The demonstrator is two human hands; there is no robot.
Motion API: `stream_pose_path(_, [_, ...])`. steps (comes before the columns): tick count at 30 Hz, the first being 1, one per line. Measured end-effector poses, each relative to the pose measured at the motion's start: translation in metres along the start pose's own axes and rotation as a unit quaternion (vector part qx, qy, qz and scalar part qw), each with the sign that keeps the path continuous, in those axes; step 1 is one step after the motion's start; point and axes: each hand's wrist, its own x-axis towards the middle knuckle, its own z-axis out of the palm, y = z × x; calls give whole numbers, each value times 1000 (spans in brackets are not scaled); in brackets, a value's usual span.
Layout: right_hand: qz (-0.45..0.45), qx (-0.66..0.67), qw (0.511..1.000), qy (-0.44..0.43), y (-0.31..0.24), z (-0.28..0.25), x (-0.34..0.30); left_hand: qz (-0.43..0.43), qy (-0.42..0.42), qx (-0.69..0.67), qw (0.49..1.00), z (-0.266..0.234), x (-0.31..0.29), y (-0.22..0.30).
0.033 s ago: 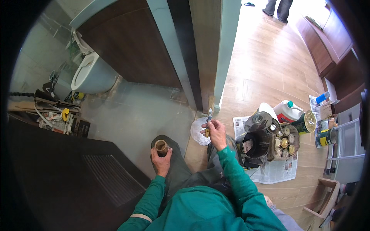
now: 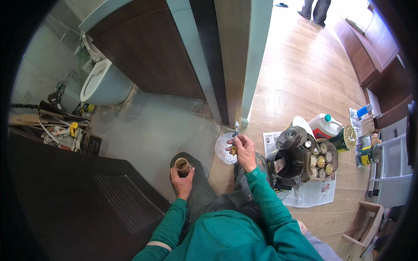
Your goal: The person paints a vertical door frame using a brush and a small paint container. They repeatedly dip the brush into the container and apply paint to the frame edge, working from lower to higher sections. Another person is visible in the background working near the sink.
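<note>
My left hand (image 2: 183,186) is wrapped round a small brown cup (image 2: 182,165), which it holds upright above my left knee. What lies inside the cup is too dark to make out. In my right hand (image 2: 245,154) is a paintbrush (image 2: 234,150), pinched by its yellowish handle. The bristle end points away from me, at the foot of the brown wooden door frame (image 2: 234,87); whether it touches the wood I cannot tell. A white crumpled sheet or bag (image 2: 223,150) lies on the floor just left of the right hand.
To my right, newspaper (image 2: 311,198) lies under a dark bucket (image 2: 291,163), a box of several small tins (image 2: 322,161) and a white jug (image 2: 326,125). A wooden crate (image 2: 365,224) sits farther right. A toilet (image 2: 102,82) and dark door panels (image 2: 109,191) are left. Someone's legs (image 2: 320,11) show at the far end.
The brush tip and right hand have shifted very slightly. The left hand and cup have stayed in place.
</note>
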Motion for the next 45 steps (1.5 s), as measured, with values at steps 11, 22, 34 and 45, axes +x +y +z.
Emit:
stream_pose_path(11, [-118, 35, 992, -18, -66, 31, 35, -9, -21, -21, 1000, 6, 14, 1])
stream_pose_path(22, [-132, 34, 990, -20, -70, 34, 21, -12, -29, -14, 999, 5, 13, 2])
stream_pose_path(34, [30, 14, 999, 36, 5, 9, 59, -12, -21, -2, 1000, 5, 13, -4])
stream_pose_path(45, [154, 26, 987, 30, 35, -5, 47, -9, -21, 7, 1000, 7, 15, -10])
